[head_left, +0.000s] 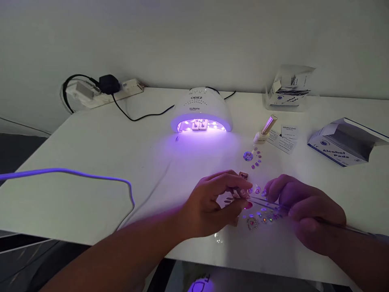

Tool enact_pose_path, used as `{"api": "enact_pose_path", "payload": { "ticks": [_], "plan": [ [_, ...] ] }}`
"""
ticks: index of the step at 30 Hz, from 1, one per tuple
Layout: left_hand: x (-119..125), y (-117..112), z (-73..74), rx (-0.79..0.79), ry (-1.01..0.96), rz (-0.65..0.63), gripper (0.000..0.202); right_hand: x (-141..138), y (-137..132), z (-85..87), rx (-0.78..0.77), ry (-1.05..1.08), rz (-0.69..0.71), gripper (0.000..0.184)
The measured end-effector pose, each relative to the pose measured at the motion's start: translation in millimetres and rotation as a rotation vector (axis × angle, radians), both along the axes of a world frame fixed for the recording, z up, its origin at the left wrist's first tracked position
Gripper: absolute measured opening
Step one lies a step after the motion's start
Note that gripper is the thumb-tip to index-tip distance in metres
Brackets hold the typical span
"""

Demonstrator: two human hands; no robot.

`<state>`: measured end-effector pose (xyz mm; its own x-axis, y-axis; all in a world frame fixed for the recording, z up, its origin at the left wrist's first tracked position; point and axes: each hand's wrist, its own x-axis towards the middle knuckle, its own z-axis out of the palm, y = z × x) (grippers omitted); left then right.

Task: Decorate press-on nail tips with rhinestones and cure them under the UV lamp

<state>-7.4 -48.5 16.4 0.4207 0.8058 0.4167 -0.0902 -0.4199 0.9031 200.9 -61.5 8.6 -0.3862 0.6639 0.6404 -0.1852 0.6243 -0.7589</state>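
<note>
My left hand [209,202] is closed in a pinch over the table. Between thumb and fingertips is a small pinkish decorated piece [244,194] that looks like a false nail, partly hidden by the fingers. A pair of tweezers [270,204] is gripped in my right hand [313,207], its tips pointing left and reaching that piece. Whether the tips hold anything is too small to tell. Below and around both hands lie several gems and charms, among them a heart-shaped charm [252,223]. Under my left hand more small pieces are partly covered.
A lit nail lamp [202,103] stands at the back with small pieces inside. Behind my hands are a round glittery disc [248,156], a polish bottle [261,136] and paper sachets [282,142]. An open alcohol pads box [337,152], a clear bin [285,106] and a power strip [130,87] are further out.
</note>
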Motion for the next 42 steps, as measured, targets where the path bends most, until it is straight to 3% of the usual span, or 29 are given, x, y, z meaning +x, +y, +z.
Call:
{"api": "enact_pose_path", "payload": {
  "ticks": [15, 32, 42],
  "plan": [
    [0, 0, -2.2, 0.041, 0.007, -0.004, 0.029, -4, -2, -7.8, -0.129, 0.115, -0.027, 0.017],
    [-1, 0, -2.0, 0.060, 0.029, -0.004, 0.027, 0, 0, 4.4, -0.005, -0.042, -0.032, 0.015],
    [-1, 1, -2.3, 0.071, 0.021, -0.017, 0.033, -5, 0, -6.2, -0.130, 0.128, -0.004, 0.018]
  ]
}}
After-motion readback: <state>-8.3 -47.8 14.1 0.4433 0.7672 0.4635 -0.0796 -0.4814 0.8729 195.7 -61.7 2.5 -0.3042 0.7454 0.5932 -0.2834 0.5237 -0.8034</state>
